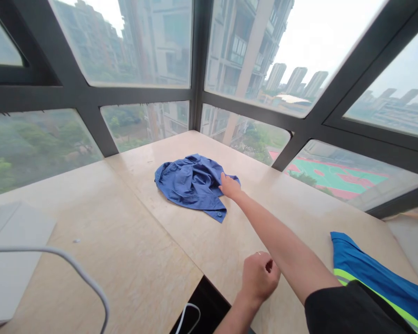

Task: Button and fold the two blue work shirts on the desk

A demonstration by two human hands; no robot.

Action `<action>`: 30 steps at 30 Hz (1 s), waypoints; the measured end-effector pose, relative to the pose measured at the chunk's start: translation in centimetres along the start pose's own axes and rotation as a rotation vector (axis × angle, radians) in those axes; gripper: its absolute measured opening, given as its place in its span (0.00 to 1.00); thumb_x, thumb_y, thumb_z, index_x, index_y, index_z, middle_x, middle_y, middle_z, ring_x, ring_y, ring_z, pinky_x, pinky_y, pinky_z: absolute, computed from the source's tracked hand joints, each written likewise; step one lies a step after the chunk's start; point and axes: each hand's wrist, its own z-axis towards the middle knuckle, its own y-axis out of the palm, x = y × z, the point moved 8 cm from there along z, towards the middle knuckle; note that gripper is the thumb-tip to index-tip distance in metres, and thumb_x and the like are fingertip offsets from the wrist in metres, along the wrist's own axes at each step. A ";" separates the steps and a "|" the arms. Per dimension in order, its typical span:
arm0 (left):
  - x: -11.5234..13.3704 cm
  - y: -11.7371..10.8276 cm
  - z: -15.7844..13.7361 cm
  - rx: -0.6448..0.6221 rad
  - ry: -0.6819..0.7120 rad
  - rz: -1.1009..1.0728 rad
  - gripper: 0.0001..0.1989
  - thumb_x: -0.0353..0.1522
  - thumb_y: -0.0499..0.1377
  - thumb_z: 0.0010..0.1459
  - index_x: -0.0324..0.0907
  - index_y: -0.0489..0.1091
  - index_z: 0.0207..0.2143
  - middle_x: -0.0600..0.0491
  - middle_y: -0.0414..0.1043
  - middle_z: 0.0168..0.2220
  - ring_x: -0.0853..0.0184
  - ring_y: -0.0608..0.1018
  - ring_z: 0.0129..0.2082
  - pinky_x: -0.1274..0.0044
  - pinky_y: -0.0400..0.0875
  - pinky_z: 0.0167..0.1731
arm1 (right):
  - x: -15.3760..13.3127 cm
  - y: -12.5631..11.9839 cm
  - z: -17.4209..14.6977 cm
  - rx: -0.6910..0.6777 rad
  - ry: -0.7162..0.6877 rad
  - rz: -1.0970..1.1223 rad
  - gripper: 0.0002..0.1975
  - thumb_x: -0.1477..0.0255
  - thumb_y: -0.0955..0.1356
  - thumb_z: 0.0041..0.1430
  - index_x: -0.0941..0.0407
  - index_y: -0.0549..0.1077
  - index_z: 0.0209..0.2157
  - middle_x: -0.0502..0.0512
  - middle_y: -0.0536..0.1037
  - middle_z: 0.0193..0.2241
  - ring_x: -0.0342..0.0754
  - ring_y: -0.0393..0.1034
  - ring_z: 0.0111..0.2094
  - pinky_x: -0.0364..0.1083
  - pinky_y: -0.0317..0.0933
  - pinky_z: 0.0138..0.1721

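A crumpled blue garment [190,181] lies on the pale ledge, with a button on the corner nearest me. My right hand [230,186] reaches out to its right side, thumb and fingers closed on the cloth there. My left hand [261,277] is curled into a loose fist beside my right forearm, away from the garment. Nothing shows inside that fist.
A stone-topped ledge [101,227] runs to windows with dark frames [196,65]. On the right lies brighter blue clothing with a yellow-green stripe [379,273]. At left are a white box-like object [17,264] and a white cable [73,264]; a black flat object [205,301] sits near me.
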 end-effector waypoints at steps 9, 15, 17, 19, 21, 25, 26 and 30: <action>-0.1 0.0 0.0 0.011 -0.009 0.029 0.11 0.29 0.53 0.54 0.42 0.64 0.19 0.53 0.69 0.22 0.69 0.66 0.23 0.74 0.56 0.26 | 1.8 -1.2 -2.4 0.042 0.042 0.000 0.17 0.73 0.57 0.67 0.58 0.72 0.48 0.65 0.79 0.43 0.55 0.74 0.44 0.48 0.62 0.42; -0.2 -0.2 0.0 0.039 0.018 0.017 0.12 0.31 0.53 0.57 0.41 0.71 0.23 0.52 0.72 0.24 0.68 0.69 0.25 0.75 0.60 0.28 | 8.8 -5.4 -8.0 0.304 0.063 0.271 0.15 0.72 0.60 0.60 0.56 0.78 0.38 0.55 0.80 0.29 0.49 0.73 0.32 0.44 0.60 0.35; -0.1 -0.4 0.1 0.060 0.042 0.006 0.12 0.32 0.53 0.57 0.41 0.72 0.23 0.52 0.73 0.24 0.68 0.70 0.25 0.76 0.60 0.29 | 11.3 -6.9 -11.2 0.390 0.048 0.418 0.14 0.72 0.61 0.57 0.57 0.78 0.35 0.52 0.77 0.23 0.47 0.71 0.27 0.43 0.60 0.32; -0.1 -0.6 0.1 0.082 0.064 -0.016 0.13 0.33 0.54 0.58 0.40 0.73 0.24 0.52 0.74 0.24 0.69 0.71 0.25 0.76 0.61 0.29 | 13.6 -8.2 -14.9 0.452 0.051 0.553 0.13 0.71 0.61 0.55 0.57 0.78 0.33 0.49 0.73 0.19 0.45 0.68 0.23 0.42 0.60 0.29; -0.3 -1.0 0.2 0.111 0.067 -0.054 0.13 0.34 0.54 0.58 0.40 0.74 0.25 0.52 0.74 0.24 0.69 0.71 0.25 0.77 0.62 0.28 | 15.5 -9.2 -19.2 0.490 0.058 0.649 0.13 0.70 0.62 0.54 0.57 0.77 0.32 0.48 0.71 0.18 0.45 0.67 0.21 0.42 0.61 0.27; -0.9 -1.5 -0.1 0.145 0.018 -0.140 0.15 0.38 0.55 0.57 0.39 0.75 0.26 0.52 0.74 0.22 0.69 0.72 0.22 0.78 0.64 0.25 | 18.4 -10.4 -28.0 0.555 0.119 0.720 0.12 0.68 0.63 0.55 0.57 0.76 0.32 0.49 0.73 0.20 0.45 0.68 0.23 0.43 0.64 0.27; -1.1 -1.6 -0.2 0.144 0.004 -0.155 0.16 0.39 0.55 0.57 0.38 0.76 0.26 0.52 0.74 0.22 0.68 0.72 0.22 0.78 0.64 0.24 | 19.0 -10.3 -30.1 0.569 0.150 0.722 0.11 0.68 0.63 0.55 0.57 0.76 0.32 0.49 0.74 0.21 0.45 0.69 0.23 0.43 0.65 0.28; -1.5 -2.4 -0.6 0.174 -0.034 -0.202 0.17 0.42 0.58 0.53 0.38 0.75 0.24 0.51 0.74 0.21 0.66 0.73 0.21 0.78 0.66 0.23 | 19.3 -9.0 -36.9 0.565 0.211 0.713 0.11 0.69 0.63 0.58 0.57 0.76 0.33 0.50 0.75 0.21 0.45 0.69 0.23 0.43 0.66 0.29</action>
